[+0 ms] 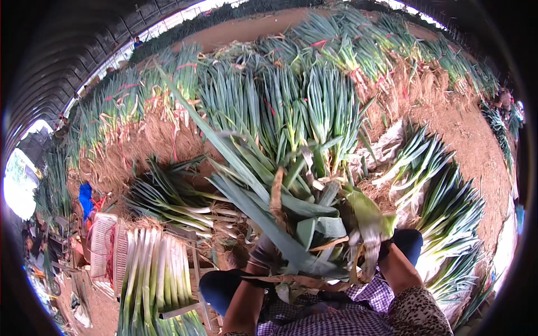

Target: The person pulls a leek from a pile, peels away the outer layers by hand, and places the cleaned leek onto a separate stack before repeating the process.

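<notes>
A loose armful of green onion leaves (314, 218), some yellowed and dry, is held up in front of my lap between both hands. At its left side is my left hand (264, 252) in a dark glove, closed against the leaves with its fingers mostly hidden. My right hand (385, 250), also dark-gloved, grips the right side and is largely covered by a pale, withered leaf. One long leaf sticks out far to the upper left. Beside my left knee, trimmed green onions (157, 263) with white stalks lie in a row on a stand.
Untrimmed green onions (179, 196) lie on the soil to the left. More green onions (448, 235) are spread at my right. Ahead stand upright bundles (269, 101), with red-tied rows (358, 56) behind. A pale plastic crate (102, 246) and a blue item (86, 199) are at far left.
</notes>
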`<state>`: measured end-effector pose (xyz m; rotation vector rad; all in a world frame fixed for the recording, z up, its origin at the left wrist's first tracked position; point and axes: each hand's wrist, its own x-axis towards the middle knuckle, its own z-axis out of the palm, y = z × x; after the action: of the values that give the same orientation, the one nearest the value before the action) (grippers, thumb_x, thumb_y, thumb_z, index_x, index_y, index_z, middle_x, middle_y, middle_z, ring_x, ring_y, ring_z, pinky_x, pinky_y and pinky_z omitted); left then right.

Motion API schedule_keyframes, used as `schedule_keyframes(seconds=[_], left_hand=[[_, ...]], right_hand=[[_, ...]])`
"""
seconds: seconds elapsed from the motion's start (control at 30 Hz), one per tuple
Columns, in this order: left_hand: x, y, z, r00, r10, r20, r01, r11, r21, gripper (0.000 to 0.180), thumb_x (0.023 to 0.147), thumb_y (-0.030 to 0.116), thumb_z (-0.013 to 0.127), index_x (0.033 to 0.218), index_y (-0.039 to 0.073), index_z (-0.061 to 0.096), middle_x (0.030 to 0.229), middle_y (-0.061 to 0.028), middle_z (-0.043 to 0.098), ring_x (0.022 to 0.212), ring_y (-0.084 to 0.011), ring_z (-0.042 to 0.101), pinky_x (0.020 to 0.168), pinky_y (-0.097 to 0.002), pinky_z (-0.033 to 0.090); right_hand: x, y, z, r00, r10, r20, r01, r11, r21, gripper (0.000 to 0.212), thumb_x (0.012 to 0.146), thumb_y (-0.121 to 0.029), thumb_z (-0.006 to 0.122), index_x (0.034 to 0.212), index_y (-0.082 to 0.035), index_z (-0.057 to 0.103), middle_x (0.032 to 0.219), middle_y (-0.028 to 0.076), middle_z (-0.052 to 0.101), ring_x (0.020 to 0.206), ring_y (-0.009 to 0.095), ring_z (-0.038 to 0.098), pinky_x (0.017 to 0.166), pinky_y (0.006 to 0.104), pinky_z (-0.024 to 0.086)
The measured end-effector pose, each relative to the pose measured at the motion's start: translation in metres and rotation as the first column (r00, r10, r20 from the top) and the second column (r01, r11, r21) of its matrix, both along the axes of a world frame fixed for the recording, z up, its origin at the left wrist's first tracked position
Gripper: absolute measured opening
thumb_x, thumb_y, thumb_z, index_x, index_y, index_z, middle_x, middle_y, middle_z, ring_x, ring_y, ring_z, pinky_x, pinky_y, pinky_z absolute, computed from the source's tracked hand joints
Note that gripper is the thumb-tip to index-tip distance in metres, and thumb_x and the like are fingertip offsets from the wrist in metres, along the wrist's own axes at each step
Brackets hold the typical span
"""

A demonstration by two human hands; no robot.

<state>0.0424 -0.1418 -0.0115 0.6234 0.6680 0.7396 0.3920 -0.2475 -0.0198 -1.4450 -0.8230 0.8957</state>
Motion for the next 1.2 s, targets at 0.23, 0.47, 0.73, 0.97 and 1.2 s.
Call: schedule_keyframes(seconds=[0.23, 0.47, 0.73, 0.97, 1.2], left_hand=[[-0.045, 0.022, 0.000, 0.998, 0.030, 0.056, -0.037, 0.990, 0.139, 0.035, 0.092, 0.033, 0.050, 0.113, 0.004, 0.056, 0.104, -0.0079, 0.060, 0.090, -0.0163, 0.056, 0.082, -0.0307, 0.045], [-0.027, 0.047, -0.099, 0.986, 0.148, 0.082, -0.162, 0.960, 0.226, 0.035, 0.092, 0.032, 0.050, 0.112, 0.004, 0.056, 0.105, -0.0078, 0.060, 0.091, -0.0162, 0.056, 0.082, -0.0306, 0.045], [-0.002, 0.107, -0.090, 0.974, 0.212, 0.077, -0.223, 0.958, 0.183, 0.035, 0.092, 0.031, 0.050, 0.112, 0.003, 0.056, 0.105, -0.0077, 0.060, 0.091, -0.0161, 0.055, 0.083, -0.0305, 0.044], [-0.036, 0.151, 0.017, 0.949, 0.298, 0.098, -0.313, 0.928, 0.202, 0.034, 0.092, 0.030, 0.050, 0.112, 0.003, 0.056, 0.105, -0.0076, 0.060, 0.091, -0.0160, 0.055, 0.083, -0.0304, 0.044], [0.024, 0.273, 0.279, 0.910, 0.308, 0.277, -0.397, 0.840, 0.370, 0.034, 0.092, 0.030, 0.050, 0.112, 0.003, 0.056, 0.106, -0.0075, 0.060, 0.091, -0.0159, 0.055, 0.084, -0.0303, 0.044]], right_hand=[[0.006, 0.047, 0.031, 0.996, -0.030, -0.087, 0.043, 0.987, 0.156, 0.064, 0.077, -0.042, 0.062, 0.123, -0.003, 0.038, 0.112, 0.014, 0.046, 0.102, 0.028, 0.050, 0.084, 0.0411, 0.043], [0.070, 0.207, 0.006, 0.977, 0.041, -0.208, 0.013, 0.968, 0.252, 0.057, 0.079, -0.039, 0.061, 0.119, -0.003, 0.042, 0.107, 0.013, 0.048, 0.097, 0.027, 0.051, 0.082, 0.0408, 0.044], [0.110, 0.302, -0.002, 0.936, 0.000, -0.351, 0.077, 0.976, 0.205, 0.049, 0.081, -0.036, 0.059, 0.115, -0.003, 0.047, 0.101, 0.012, 0.050, 0.093, 0.025, 0.053, 0.079, 0.0404, 0.045], [0.107, 0.382, 0.090, 0.894, 0.003, -0.449, 0.106, 0.971, 0.216, 0.043, 0.082, -0.034, 0.058, 0.111, -0.003, 0.050, 0.095, 0.011, 0.053, 0.089, 0.024, 0.054, 0.076, 0.0401, 0.046], [0.121, 0.447, 0.382, 0.891, 0.073, -0.448, 0.144, 0.891, 0.431, 0.037, 0.084, -0.031, 0.056, 0.107, -0.002, 0.054, 0.090, 0.009, 0.055, 0.085, 0.023, 0.056, 0.073, 0.0398, 0.046]])
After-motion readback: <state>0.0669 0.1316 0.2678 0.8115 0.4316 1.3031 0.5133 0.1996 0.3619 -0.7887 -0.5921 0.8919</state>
